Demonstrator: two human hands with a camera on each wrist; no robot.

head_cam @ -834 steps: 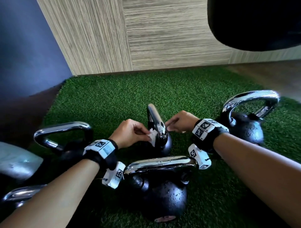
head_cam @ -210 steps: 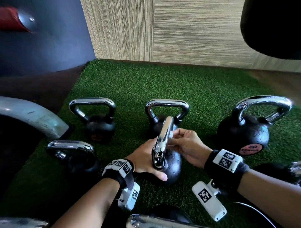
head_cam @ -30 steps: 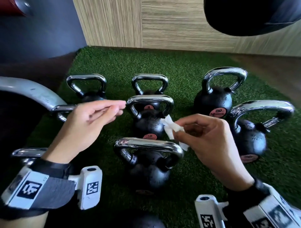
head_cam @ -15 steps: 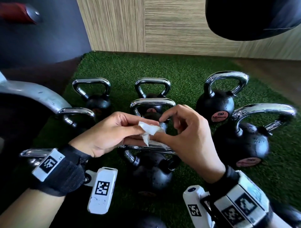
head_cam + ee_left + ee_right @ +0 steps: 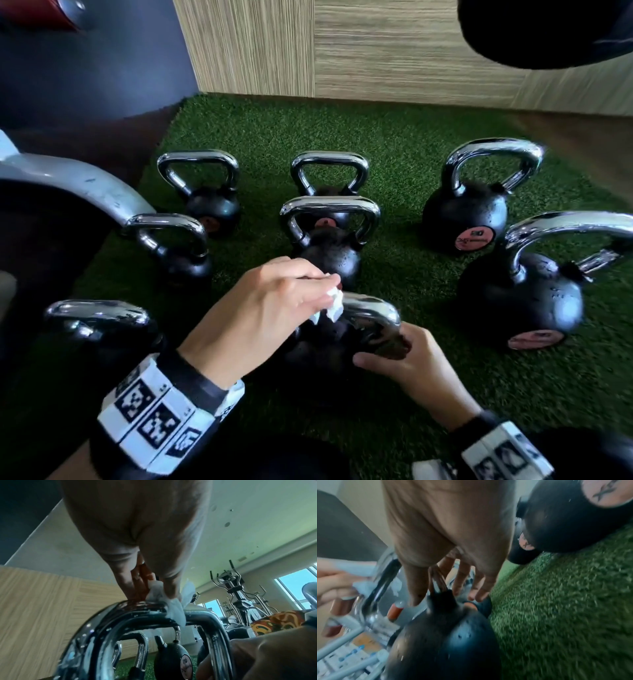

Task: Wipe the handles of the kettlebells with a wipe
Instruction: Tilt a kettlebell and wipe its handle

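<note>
My left hand (image 5: 322,291) pinches a small white wipe (image 5: 335,306) and presses it on top of the chrome handle (image 5: 375,312) of the nearest black kettlebell (image 5: 318,356). In the left wrist view the wipe (image 5: 160,592) lies crumpled between the thumb and fingers on the wet handle (image 5: 130,609). My right hand (image 5: 387,356) grips the handle's right leg where it joins the ball. In the right wrist view the thumb and fingers (image 5: 462,580) curl round that leg above the ball (image 5: 447,639).
Several more black kettlebells with chrome handles stand on the green turf (image 5: 411,144), the largest (image 5: 520,301) close on the right and one (image 5: 99,325) close on the left. A grey curved machine part (image 5: 85,185) sits at the left. A wood-panel wall (image 5: 376,51) is behind.
Half a second ago both hands held the wipe above the kettlebell. Now the left hand alone holds it down on the handle, and the right hand has dropped to the handle's right leg.
</note>
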